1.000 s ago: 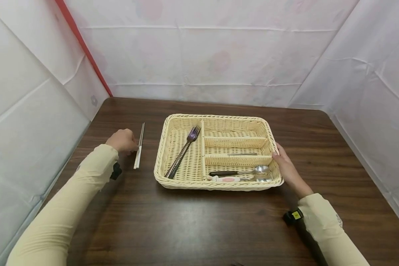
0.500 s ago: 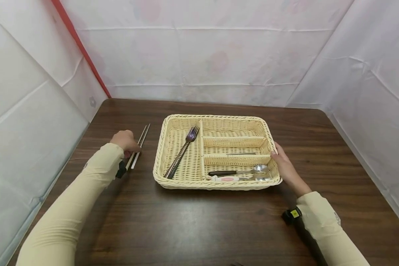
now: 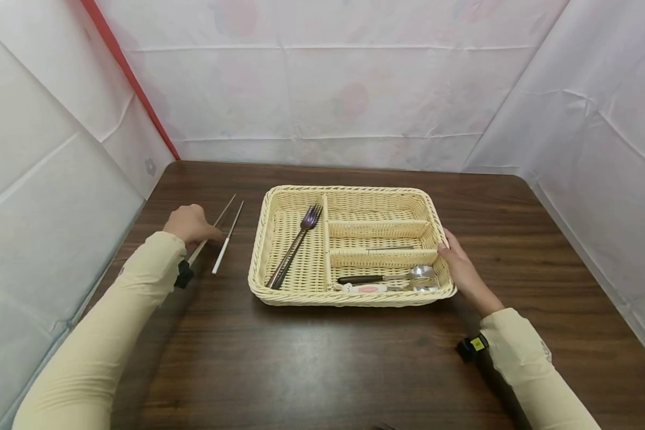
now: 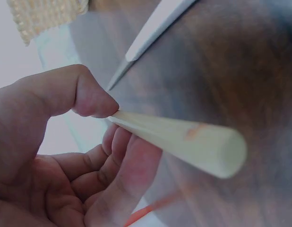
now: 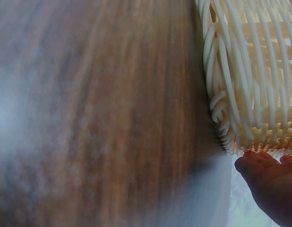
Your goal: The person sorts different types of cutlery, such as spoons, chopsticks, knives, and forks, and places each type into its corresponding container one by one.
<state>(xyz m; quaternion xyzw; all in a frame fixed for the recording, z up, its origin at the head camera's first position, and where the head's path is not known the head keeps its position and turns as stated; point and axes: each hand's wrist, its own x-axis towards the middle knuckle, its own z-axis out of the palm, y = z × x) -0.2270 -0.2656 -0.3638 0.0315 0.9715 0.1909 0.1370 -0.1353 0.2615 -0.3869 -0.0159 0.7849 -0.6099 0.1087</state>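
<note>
My left hand [image 3: 190, 226] pinches a thin chopstick with a cream handle [image 4: 193, 142] between thumb and finger, at the left of the table. Just to its right, a second chopstick [image 3: 227, 240], white at the handle and metal at the tip, lies on the wood. A cream woven cutlery basket [image 3: 256, 257] stands mid-table, divided into compartments. At its right side my right hand [image 3: 464, 275] holds the rim, thumb on top and fingers outside. The right wrist view shows fingertips [image 5: 252, 161] against the weave.
Two dark forks [image 3: 297, 246] lie in the basket's left compartment. A black-handled spoon [image 3: 362, 279] and a pink-and-white handled utensil [image 3: 362, 289] share the front right one. Thin metal sticks [image 3: 389, 248] lie in the middle one. White cloth walls [image 3: 328, 89] border the brown table [image 3: 295, 370].
Two chopsticks lay together beside my left hand. They have come apart, and one has moved left in my left hand while the other lies on the table. My right hand stays on the basket.
</note>
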